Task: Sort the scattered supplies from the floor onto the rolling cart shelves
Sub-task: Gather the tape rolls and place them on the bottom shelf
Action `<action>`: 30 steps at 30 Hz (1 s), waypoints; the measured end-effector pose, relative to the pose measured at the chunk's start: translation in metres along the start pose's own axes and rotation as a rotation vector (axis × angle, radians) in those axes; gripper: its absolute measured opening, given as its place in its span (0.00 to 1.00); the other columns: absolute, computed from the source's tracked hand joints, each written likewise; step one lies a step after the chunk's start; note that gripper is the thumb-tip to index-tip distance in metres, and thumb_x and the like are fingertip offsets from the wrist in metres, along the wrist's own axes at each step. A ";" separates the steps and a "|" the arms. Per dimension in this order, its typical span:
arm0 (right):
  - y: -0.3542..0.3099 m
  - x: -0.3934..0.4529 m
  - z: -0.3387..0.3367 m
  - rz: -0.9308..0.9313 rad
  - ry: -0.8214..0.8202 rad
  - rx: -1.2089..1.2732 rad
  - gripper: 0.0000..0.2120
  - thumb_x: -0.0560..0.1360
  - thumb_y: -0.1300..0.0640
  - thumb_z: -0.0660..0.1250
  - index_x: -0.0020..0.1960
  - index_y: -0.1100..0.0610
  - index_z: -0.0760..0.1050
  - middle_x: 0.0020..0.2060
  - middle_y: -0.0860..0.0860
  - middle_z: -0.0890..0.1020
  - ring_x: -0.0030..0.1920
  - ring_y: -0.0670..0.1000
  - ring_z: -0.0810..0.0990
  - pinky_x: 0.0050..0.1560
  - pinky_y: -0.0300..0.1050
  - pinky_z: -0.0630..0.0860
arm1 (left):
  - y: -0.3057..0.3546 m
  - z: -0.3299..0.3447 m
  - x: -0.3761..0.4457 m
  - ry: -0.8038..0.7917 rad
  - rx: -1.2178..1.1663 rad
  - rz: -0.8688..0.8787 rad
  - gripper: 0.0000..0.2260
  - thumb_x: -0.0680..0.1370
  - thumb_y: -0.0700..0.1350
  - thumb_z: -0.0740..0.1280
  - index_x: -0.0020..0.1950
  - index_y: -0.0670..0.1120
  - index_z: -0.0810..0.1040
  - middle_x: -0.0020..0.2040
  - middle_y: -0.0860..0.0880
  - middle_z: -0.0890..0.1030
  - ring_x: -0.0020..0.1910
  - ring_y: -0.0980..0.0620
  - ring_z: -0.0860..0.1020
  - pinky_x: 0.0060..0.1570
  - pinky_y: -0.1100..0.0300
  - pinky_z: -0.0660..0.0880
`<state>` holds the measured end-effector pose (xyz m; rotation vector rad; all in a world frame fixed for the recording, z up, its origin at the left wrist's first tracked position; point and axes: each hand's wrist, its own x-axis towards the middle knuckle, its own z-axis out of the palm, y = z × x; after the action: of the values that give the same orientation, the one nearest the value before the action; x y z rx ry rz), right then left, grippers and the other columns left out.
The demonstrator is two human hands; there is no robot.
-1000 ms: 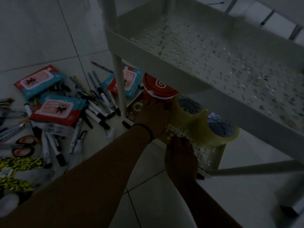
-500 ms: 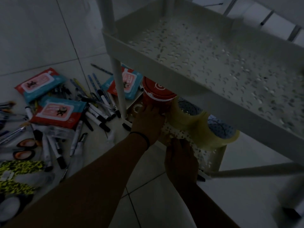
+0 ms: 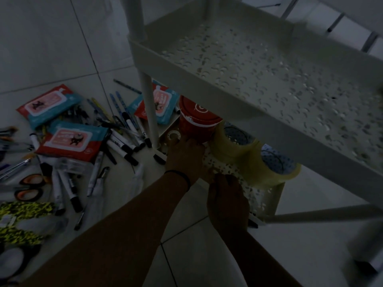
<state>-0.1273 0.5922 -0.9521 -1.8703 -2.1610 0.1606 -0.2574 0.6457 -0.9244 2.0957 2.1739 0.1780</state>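
Rolling cart (image 3: pixel 207 65), white plastic, perforated shelves: upper shelf (image 3: pixel 259 79) bare; lower shelf (image 3: pixel 255 193) holds 1 red tape roll (image 3: pixel 196 121), 2 yellowish clear tape rolls (image 3: pixel 234 141) (image 3: pixel 275 168) lying in a row beside it, and 1 small clear tape roll (image 3: pixel 173 135) at the near-left corner. Left hand (image 3: pixel 184 156): reaches onto the lower shelf, fingers against the base of the red tape roll; whether they curl round it cannot be told in the dim light. A dark band (image 3: pixel 180 177) sits on that wrist. Right hand (image 3: pixel 226 197): at the front edge of the lower shelf, just beside the nearer yellowish roll; its fingers are hidden, so the grip cannot be told. Floor (image 3: pixel 51 38), pale tile, left of the cart: 3 red-and-teal wipe packs (image 3: pixel 48 105) (image 3: pixel 71 140) (image 3: pixel 163 106), a loose heap of markers (image 3: pixel 124 146) and pens (image 3: pixel 120 106), 1 pair of orange-handled scissors (image 3: pixel 29 187), and yellow-and-black patterned items (image 3: pixel 22 210) at the left edge. The third wipe pack lies partly behind the cart leg (image 3: pixel 150 112).
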 end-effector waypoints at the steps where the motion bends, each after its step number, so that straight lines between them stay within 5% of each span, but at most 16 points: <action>1: 0.000 0.000 0.000 -0.001 -0.008 0.003 0.18 0.75 0.49 0.52 0.50 0.54 0.78 0.41 0.54 0.80 0.34 0.56 0.79 0.26 0.41 0.70 | 0.001 0.000 -0.001 0.001 -0.013 -0.005 0.15 0.78 0.43 0.58 0.61 0.49 0.77 0.61 0.49 0.76 0.65 0.45 0.68 0.64 0.49 0.61; 6: 0.002 0.000 -0.002 0.010 -0.094 0.054 0.22 0.75 0.47 0.49 0.55 0.54 0.77 0.46 0.55 0.80 0.40 0.58 0.80 0.31 0.45 0.73 | -0.008 -0.006 -0.014 0.251 -0.304 -0.036 0.13 0.69 0.38 0.71 0.53 0.44 0.82 0.52 0.44 0.81 0.52 0.40 0.78 0.53 0.51 0.74; 11: 0.006 0.013 -0.011 0.189 -0.300 0.324 0.16 0.80 0.50 0.56 0.64 0.53 0.73 0.62 0.55 0.71 0.59 0.57 0.73 0.58 0.52 0.72 | -0.021 -0.012 -0.086 0.461 -0.480 -0.216 0.12 0.69 0.37 0.67 0.52 0.40 0.80 0.49 0.42 0.81 0.51 0.48 0.76 0.54 0.59 0.72; 19: -0.008 0.026 -0.005 0.061 -0.424 0.249 0.17 0.79 0.53 0.56 0.65 0.54 0.74 0.66 0.53 0.72 0.66 0.57 0.70 0.67 0.53 0.66 | -0.035 0.041 -0.187 -0.277 -0.189 0.016 0.25 0.68 0.59 0.55 0.55 0.50 0.83 0.62 0.50 0.77 0.57 0.49 0.80 0.51 0.61 0.77; 20: -0.010 0.027 -0.007 0.060 -0.425 0.283 0.17 0.79 0.55 0.56 0.65 0.55 0.74 0.67 0.53 0.72 0.67 0.56 0.70 0.69 0.51 0.65 | -0.035 0.037 -0.187 -0.342 -0.200 -0.001 0.27 0.68 0.59 0.58 0.61 0.48 0.79 0.67 0.48 0.70 0.63 0.49 0.76 0.56 0.60 0.75; 22: -0.016 0.028 -0.012 0.058 -0.419 0.363 0.17 0.79 0.60 0.57 0.65 0.58 0.73 0.67 0.54 0.72 0.67 0.55 0.69 0.69 0.44 0.63 | -0.038 0.035 -0.185 -0.422 -0.267 0.029 0.32 0.75 0.55 0.62 0.75 0.46 0.58 0.73 0.49 0.44 0.74 0.51 0.49 0.73 0.56 0.58; 24: -0.023 0.028 -0.019 0.069 -0.452 0.412 0.17 0.78 0.62 0.57 0.66 0.59 0.72 0.68 0.55 0.71 0.68 0.55 0.68 0.67 0.43 0.63 | -0.040 0.032 -0.184 -0.595 -0.321 0.026 0.41 0.75 0.57 0.64 0.76 0.49 0.39 0.69 0.54 0.29 0.70 0.57 0.33 0.73 0.57 0.40; 27: -0.029 0.028 -0.024 0.103 -0.400 0.408 0.21 0.73 0.55 0.56 0.63 0.62 0.71 0.61 0.61 0.73 0.62 0.61 0.71 0.51 0.45 0.66 | -0.043 0.034 -0.182 -0.635 -0.301 0.053 0.48 0.72 0.59 0.69 0.76 0.49 0.37 0.68 0.56 0.27 0.71 0.57 0.32 0.72 0.59 0.36; 30: -0.028 0.024 -0.027 0.244 -0.398 0.421 0.23 0.76 0.54 0.59 0.69 0.57 0.65 0.64 0.59 0.72 0.63 0.60 0.71 0.59 0.49 0.70 | -0.043 0.031 -0.180 -0.669 -0.281 0.049 0.49 0.71 0.58 0.70 0.76 0.48 0.38 0.69 0.56 0.28 0.74 0.54 0.34 0.73 0.56 0.38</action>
<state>-0.1496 0.6089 -0.9151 -1.9520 -1.9036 1.0300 -0.2885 0.4645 -0.9613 1.7207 1.5982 -0.1819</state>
